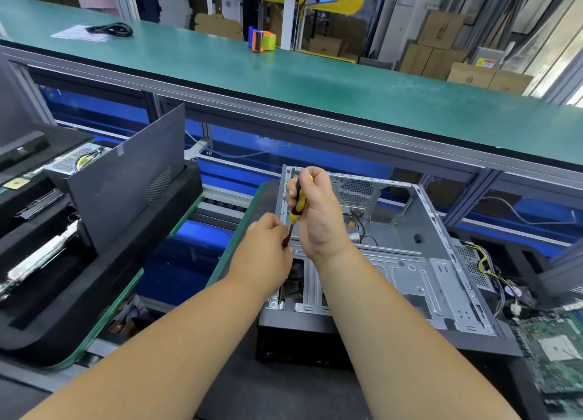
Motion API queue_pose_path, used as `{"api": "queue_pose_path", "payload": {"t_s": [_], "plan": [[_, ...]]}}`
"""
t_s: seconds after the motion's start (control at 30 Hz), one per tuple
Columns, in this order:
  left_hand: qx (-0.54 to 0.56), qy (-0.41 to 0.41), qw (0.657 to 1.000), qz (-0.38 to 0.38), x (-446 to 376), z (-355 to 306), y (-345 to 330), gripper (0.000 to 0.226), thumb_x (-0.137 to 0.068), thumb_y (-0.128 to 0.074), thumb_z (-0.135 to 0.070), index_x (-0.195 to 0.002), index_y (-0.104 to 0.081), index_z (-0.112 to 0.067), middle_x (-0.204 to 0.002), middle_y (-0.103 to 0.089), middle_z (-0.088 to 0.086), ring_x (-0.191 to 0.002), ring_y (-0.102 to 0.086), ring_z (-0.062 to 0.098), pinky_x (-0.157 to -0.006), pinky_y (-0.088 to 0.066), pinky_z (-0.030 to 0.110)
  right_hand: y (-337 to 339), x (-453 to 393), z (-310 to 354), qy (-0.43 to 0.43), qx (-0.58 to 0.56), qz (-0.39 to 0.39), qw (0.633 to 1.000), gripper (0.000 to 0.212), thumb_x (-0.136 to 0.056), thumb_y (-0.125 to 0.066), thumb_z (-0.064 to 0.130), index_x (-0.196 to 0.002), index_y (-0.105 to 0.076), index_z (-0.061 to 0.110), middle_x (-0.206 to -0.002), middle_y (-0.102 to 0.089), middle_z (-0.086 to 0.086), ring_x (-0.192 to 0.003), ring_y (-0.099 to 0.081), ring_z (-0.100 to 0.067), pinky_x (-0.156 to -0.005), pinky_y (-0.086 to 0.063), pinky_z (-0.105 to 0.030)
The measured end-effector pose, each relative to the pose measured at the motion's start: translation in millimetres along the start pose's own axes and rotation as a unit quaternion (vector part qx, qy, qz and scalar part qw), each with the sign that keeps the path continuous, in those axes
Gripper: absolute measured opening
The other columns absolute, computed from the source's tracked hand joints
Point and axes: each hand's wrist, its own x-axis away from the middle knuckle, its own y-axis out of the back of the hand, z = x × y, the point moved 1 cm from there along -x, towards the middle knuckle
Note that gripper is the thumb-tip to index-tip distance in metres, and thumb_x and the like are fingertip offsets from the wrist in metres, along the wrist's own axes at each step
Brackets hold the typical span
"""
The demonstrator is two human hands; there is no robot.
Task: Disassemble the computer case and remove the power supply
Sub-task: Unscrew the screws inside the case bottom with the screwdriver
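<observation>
An open grey computer case lies on its side in front of me, its bare metal inside facing up. My right hand grips the yellow and black handle of a screwdriver, held upright over the case's left edge. My left hand pinches the screwdriver's shaft near the tip, which the fingers hide. A power supply with yellow and black cables sits outside the case, against its right side.
A dark side panel stands upright in a black foam tray at the left, with another power supply behind it. A green circuit board lies at the right. A long green bench runs behind, with a tape dispenser.
</observation>
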Motion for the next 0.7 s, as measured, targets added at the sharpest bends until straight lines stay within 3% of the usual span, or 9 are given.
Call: {"api": "queue_pose_path", "payload": {"t_s": [0.13, 0.37, 0.53, 0.7], "plan": [[-0.001, 0.001, 1.000, -0.002, -0.1, 0.7, -1.0, 0.010, -0.088, -0.062, -0.022, -0.093, -0.062, -0.014, -0.107, -0.045, -0.009, -0.102, -0.044, 0.013, -0.078, -0.052, 0.032, 3.5, -0.7, 4.0, -0.003, 0.034, 0.006, 0.999, 0.018, -0.105, -0.041, 0.017, -0.089, -0.047, 0.014, -0.073, -0.054, -0.001, -0.066, -0.048, -0.015, -0.070, -0.042, -0.028], [-0.003, 0.010, 1.000, -0.003, -0.4, 2.0, -3.4, 0.014, -0.089, -0.062, -0.024, -0.100, -0.065, -0.015, -0.109, -0.044, -0.011, -0.102, -0.043, 0.012, -0.080, -0.053, 0.031, 5.7, -2.2, 4.8, -0.028, 0.039, 0.016, 0.999, 0.031, -0.104, -0.043, 0.020, -0.086, -0.068, 0.015, -0.078, -0.064, 0.001, -0.080, -0.059, -0.019, -0.082, -0.048, -0.033], [-0.001, 0.006, 1.000, -0.003, 0.0, 1.7, -2.7, 0.011, -0.089, -0.061, -0.022, -0.096, -0.063, -0.014, -0.108, -0.044, -0.010, -0.101, -0.042, 0.013, -0.077, -0.052, 0.032, 2.8, -3.3, -0.6, -0.027, -0.012, 0.006, 1.000, 0.034, -0.107, -0.037, 0.022, -0.091, -0.065, 0.009, -0.073, -0.058, 0.000, -0.068, -0.050, -0.011, -0.070, -0.043, -0.024], [-0.001, 0.003, 1.000, -0.008, 0.2, 1.7, -2.3, 0.010, -0.090, -0.061, -0.022, -0.094, -0.063, -0.014, -0.108, -0.045, -0.009, -0.100, -0.043, 0.012, -0.076, -0.051, 0.030, -1.1, -1.2, -1.8, -0.020, -0.005, -0.002, 1.000, 0.022, -0.108, -0.036, 0.025, -0.097, -0.052, 0.014, -0.072, -0.055, 0.001, -0.066, -0.050, -0.010, -0.067, -0.043, -0.022]]}}
